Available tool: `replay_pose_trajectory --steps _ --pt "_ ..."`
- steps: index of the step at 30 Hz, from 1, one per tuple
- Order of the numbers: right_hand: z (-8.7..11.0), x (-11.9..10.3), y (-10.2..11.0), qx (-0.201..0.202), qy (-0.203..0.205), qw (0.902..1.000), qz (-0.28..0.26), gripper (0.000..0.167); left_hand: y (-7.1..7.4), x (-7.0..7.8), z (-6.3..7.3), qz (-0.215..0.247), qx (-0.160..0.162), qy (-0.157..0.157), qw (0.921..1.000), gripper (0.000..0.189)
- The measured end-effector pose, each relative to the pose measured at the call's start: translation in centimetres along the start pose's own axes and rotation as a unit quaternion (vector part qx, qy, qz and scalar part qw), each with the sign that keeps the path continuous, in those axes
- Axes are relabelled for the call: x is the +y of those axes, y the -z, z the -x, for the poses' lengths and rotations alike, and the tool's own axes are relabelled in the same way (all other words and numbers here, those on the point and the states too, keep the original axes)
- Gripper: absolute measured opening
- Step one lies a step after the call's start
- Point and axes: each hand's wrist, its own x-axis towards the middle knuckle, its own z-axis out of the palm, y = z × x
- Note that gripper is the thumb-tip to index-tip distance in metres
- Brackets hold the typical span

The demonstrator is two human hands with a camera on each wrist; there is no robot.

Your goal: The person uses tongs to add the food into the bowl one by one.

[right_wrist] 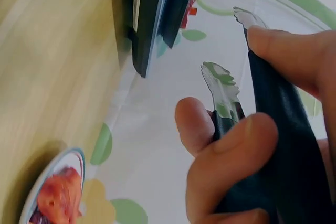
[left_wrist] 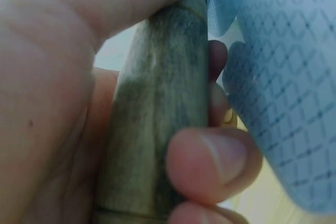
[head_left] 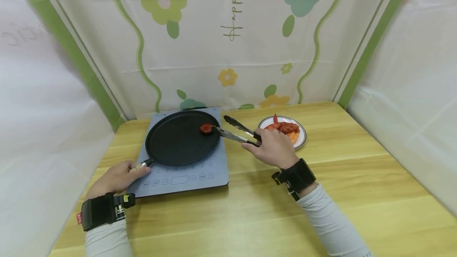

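Observation:
A flat black frying pan [head_left: 180,140] sits on a grey-blue induction cooktop [head_left: 214,175]. My left hand [head_left: 116,175] grips its wooden handle [left_wrist: 157,93], fingers curled round the wood in the left wrist view. Near the pan's right edge lies a small, round, glossy red piece of food [head_left: 206,129]; its kind is unclear. My right hand [head_left: 275,148] holds metal tongs [head_left: 232,135] with black grips, thumb and fingers on the two arms. The tongs' arms are spread, one tip at the red piece, whether touching I cannot tell, the other beyond the pan's right side.
Right of the cooktop, behind my right hand, a white plate [head_left: 302,140] with a dark rim bears several red and orange food pieces [head_left: 287,127]. A flower-printed cloth [head_left: 228,50] hangs behind the wooden table [head_left: 339,162], with pale cloth walls on both sides.

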Motion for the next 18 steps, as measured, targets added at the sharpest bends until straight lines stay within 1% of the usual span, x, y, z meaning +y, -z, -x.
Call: replay_pose_trajectory --steps 4,12,18 --pt "0.2 0.8 0.7 -0.007 -0.002 1.0 -0.001 0.046 0.0 -0.2 0.0 -0.004 0.0 0.001 1.0 0.05" --pt "0.5 2.1 1.9 0.01 0.003 0.9998 0.018 0.046 0.2 -0.4 -0.1 -0.006 -0.009 0.001 0.9999 0.05" --pt "0.6 3.3 2.8 0.019 -0.013 0.9994 0.028 0.043 0.1 -0.4 -0.4 -0.012 -0.01 -0.004 0.9999 0.05"
